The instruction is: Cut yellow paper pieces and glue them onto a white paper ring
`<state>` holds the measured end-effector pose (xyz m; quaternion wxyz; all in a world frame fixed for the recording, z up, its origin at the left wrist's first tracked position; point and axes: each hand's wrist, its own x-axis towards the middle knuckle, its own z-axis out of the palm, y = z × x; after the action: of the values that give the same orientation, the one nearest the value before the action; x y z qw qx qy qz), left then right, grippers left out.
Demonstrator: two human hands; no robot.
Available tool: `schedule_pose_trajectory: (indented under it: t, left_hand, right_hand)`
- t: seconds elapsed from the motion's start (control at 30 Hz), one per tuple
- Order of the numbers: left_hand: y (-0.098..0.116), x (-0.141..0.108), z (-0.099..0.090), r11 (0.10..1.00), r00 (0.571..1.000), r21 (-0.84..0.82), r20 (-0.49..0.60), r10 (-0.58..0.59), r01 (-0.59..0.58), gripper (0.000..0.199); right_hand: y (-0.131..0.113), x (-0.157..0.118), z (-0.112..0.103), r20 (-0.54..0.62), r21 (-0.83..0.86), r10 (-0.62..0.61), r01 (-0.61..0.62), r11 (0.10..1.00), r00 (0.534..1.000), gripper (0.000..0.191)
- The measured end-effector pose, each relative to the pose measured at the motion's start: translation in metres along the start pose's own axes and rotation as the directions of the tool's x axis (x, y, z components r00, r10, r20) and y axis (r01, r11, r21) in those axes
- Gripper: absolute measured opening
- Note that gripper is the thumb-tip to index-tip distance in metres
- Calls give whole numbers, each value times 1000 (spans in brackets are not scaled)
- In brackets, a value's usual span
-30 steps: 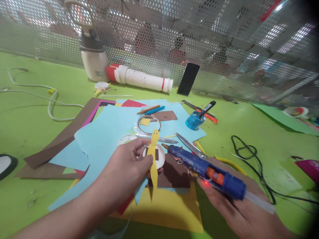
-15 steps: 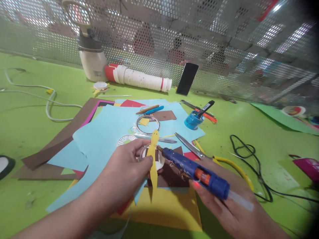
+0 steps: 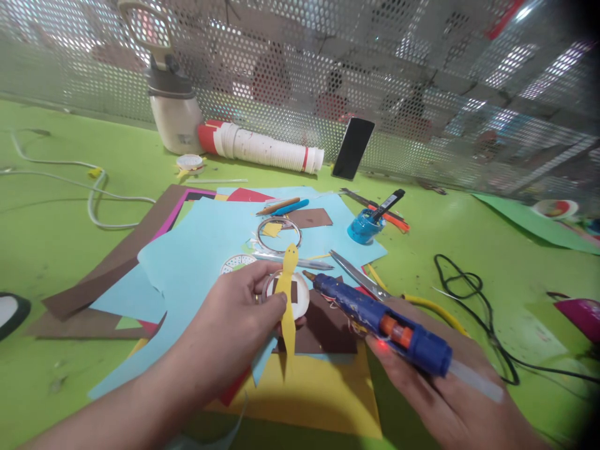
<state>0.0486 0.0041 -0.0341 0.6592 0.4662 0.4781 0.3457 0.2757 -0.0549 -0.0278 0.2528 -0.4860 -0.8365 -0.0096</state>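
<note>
My left hand (image 3: 244, 309) pinches a yellow paper cut-out (image 3: 289, 325) with two dots on its rounded top. Its thumb presses the cut-out against a white paper cup (image 3: 301, 299), which bears a dark brown patch. In my right hand (image 3: 435, 375) is a blue hot glue gun (image 3: 370, 312), with a red light showing and a clear glue stick out of its back. The nozzle points left, a little apart from the cup and the cut-out.
Blue paper sheets (image 3: 187, 250) lie under a tape ring (image 3: 279, 234). Scissors (image 3: 359, 275), a blue jar (image 3: 363, 226) with a marker, and a black cable (image 3: 487, 312) are at the right. Behind stand a phone (image 3: 353, 149), stacked cups (image 3: 262, 147) and a spray bottle (image 3: 175, 119).
The glue gun has moved right with my right hand, so its nozzle is farther from the yellow cut-out and more of the cup shows. My left hand has stayed nearly still.
</note>
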Motion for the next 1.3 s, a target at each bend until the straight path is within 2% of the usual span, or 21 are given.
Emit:
schedule_pose_trajectory:
  t: [0.13,0.43,0.53,0.7,0.97,1.13,1.3]
  left_hand:
    - [1,1,0,1000,1000,16,-10,-14,15,38]
    - [-2,2,-1,997,999,72,-26,23,-21,37]
    - [-2,3,0,996,999,80,-27,37,-35,38]
    - [-3,0,0,993,998,120,-57,26,-19,41]
    - [-5,1,0,999,999,54,-39,5,-3,40]
    - [-3,2,-1,999,999,50,-39,15,-13,36]
    - [-4,2,-3,993,997,113,-66,28,-20,32]
  right_hand:
    - [2,-3,-1,-45,-11,26,-27,1000,999,28]
    - [0,-3,2,60,54,14,-18,998,998,28]
    - [0,-4,4,40,41,-4,2,999,999,30]
    - [-1,-3,4,26,10,-21,21,1000,999,25]
    - [-1,-3,6,20,0,-41,41,999,999,23]
    - [-1,-3,4,9,10,10,-10,1000,1000,26]
    - [0,-2,0,-75,68,105,-100,993,992,25]
